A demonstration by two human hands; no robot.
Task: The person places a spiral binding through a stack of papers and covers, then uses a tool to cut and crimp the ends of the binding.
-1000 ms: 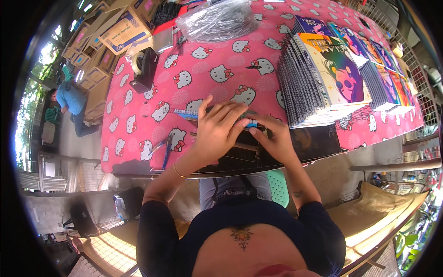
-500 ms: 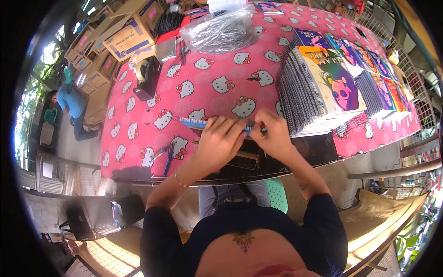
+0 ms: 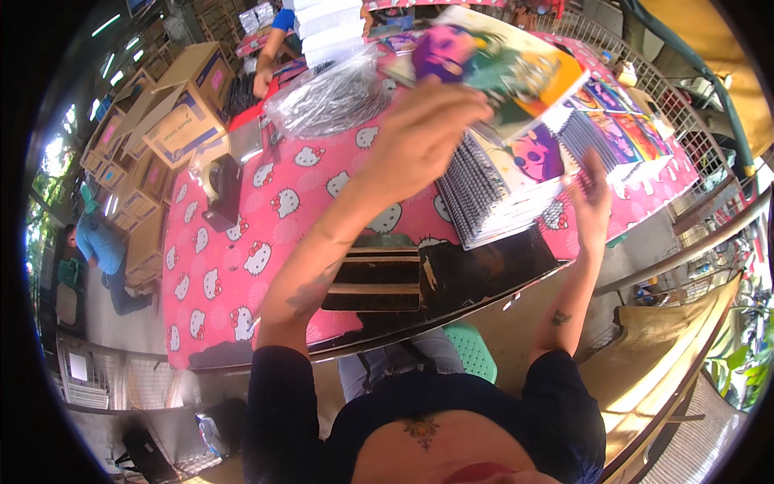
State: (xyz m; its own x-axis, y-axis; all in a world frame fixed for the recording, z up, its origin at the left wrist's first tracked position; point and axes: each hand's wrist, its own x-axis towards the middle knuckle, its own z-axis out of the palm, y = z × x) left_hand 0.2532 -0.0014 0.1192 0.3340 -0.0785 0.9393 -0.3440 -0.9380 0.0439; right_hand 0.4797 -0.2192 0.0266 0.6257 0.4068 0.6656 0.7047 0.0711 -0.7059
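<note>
My left hand (image 3: pixel 427 137) reaches over the table, gripping a spiral notebook (image 3: pixel 512 77) by its near left edge. The notebook's colourful illustrated cover faces up, tilted and slightly blurred, above a tall stack of spiral notebooks (image 3: pixel 492 198). The stack's dark coils show along its left side, and the raised notebook hides part of its top. My right hand (image 3: pixel 592 198) is at the stack's right side with fingers apart, holding nothing; whether it touches the stack I cannot tell.
More notebook piles (image 3: pixel 621 141) stand to the right. A tape dispenser (image 3: pixel 222 194), a plastic-wrapped bundle (image 3: pixel 330 93) and cardboard boxes (image 3: pixel 181 117) are on the left. White paper stacks (image 3: pixel 330 28) rise at the back. A co-worker's hand (image 3: pixel 264 81) is near the red item; another person (image 3: pixel 109 250) is beyond the table.
Both hands were together on a notebook's coil at the table's front. My left hand has lifted a notebook over the stack; my right has moved right and opened. The view has shifted.
</note>
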